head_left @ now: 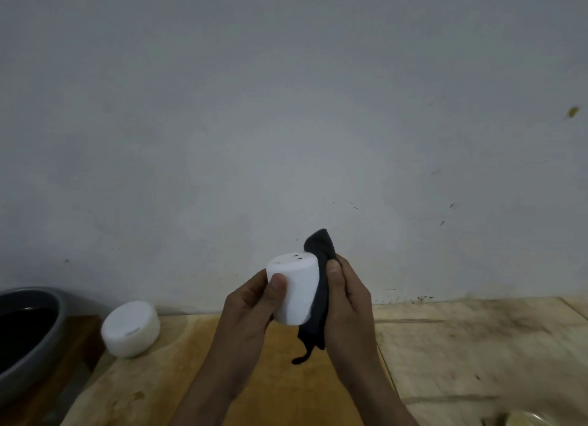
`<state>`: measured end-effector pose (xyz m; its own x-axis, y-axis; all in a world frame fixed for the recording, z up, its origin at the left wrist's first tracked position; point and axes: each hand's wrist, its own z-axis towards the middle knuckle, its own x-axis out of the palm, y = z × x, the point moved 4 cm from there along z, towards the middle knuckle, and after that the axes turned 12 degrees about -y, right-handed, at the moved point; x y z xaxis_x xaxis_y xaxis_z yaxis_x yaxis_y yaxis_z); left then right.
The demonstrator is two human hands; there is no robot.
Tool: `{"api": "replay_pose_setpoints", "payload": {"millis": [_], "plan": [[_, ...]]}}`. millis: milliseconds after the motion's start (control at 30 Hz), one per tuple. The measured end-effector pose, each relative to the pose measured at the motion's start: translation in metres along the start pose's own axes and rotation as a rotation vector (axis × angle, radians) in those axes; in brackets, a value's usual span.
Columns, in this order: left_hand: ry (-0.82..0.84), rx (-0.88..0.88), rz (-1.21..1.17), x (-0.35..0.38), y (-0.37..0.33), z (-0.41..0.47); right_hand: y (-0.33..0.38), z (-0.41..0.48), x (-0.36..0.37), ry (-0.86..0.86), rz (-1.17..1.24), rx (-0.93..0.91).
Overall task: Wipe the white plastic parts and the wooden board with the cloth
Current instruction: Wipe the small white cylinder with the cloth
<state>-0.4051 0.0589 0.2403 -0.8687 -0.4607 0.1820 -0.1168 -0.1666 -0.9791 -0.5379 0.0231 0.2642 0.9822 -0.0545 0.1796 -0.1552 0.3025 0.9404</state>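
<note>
My left hand (251,301) grips a white plastic cylinder (297,293), held up in front of the wall with its flat end tilted up and small dark slots on top. My right hand (346,298) presses a dark cloth (319,298) against the cylinder's right side; the cloth's tail hangs below. A second white plastic part (130,328), round and low, lies on the wooden board (178,371) to the left. The board is yellowish and stained, and my forearms cover its middle.
A dark grey bowl (47,333) sits at the far left edge, beside the board. A pale, scuffed wooden surface (477,346) extends to the right. A grey-white wall (286,123) rises directly behind. Something pale yellow (521,421) shows at the bottom right corner.
</note>
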Motion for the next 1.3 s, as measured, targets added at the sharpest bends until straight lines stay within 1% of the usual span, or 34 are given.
{"api": "replay_pose_setpoints", "payload": {"millis": [67,133,233,267,300,400,467,567,667,733,800,833,933,1033,1167,1233,1300], "plan": [[-0.063,-0.022,-0.025,0.000,0.005,0.001,-0.001,0.001,0.001,-0.019,-0.044,-0.032],[-0.090,0.045,0.047,0.005,0.003,0.000,-0.003,-0.004,0.002,-0.056,-0.108,-0.136],[-0.039,0.103,0.075,0.013,-0.004,-0.004,-0.001,-0.014,0.007,-0.020,-0.176,-0.379],[-0.025,0.101,0.064,0.012,-0.003,-0.004,-0.002,-0.015,0.007,-0.013,-0.177,-0.395],[-0.018,0.086,0.048,0.011,-0.002,-0.001,-0.003,-0.012,0.007,-0.019,-0.155,-0.359],[0.010,0.001,0.025,0.003,0.008,0.004,-0.013,-0.003,0.002,-0.017,-0.059,-0.139],[-0.011,-0.047,-0.002,0.000,0.013,0.006,-0.017,0.002,0.000,-0.011,-0.050,-0.058],[-0.057,-0.062,-0.018,0.000,0.017,0.007,-0.021,0.001,0.001,-0.044,-0.089,-0.082],[-0.043,0.000,0.041,0.004,0.013,0.006,-0.021,-0.007,0.002,-0.102,-0.142,-0.216],[-0.037,0.042,0.074,0.006,0.010,0.003,-0.017,-0.013,0.005,-0.087,-0.124,-0.334],[-0.030,0.097,0.113,0.006,0.007,0.001,-0.016,-0.019,0.007,-0.076,-0.082,-0.388],[-0.026,0.105,0.111,0.004,0.008,0.002,-0.017,-0.020,0.006,-0.088,-0.065,-0.357],[-0.032,0.074,0.056,-0.002,0.011,0.001,-0.025,-0.014,0.002,-0.107,-0.018,-0.140],[0.033,0.099,0.102,0.002,0.011,-0.003,-0.023,-0.011,0.002,-0.045,-0.052,-0.104],[0.060,0.154,0.228,-0.006,0.010,-0.001,-0.015,-0.004,0.001,0.095,-0.078,-0.076],[0.117,0.194,0.347,-0.014,0.008,0.002,-0.014,0.007,-0.005,0.197,-0.161,-0.040],[0.165,0.240,0.442,-0.018,0.004,0.002,-0.012,0.015,-0.007,0.318,-0.270,-0.041]]}}
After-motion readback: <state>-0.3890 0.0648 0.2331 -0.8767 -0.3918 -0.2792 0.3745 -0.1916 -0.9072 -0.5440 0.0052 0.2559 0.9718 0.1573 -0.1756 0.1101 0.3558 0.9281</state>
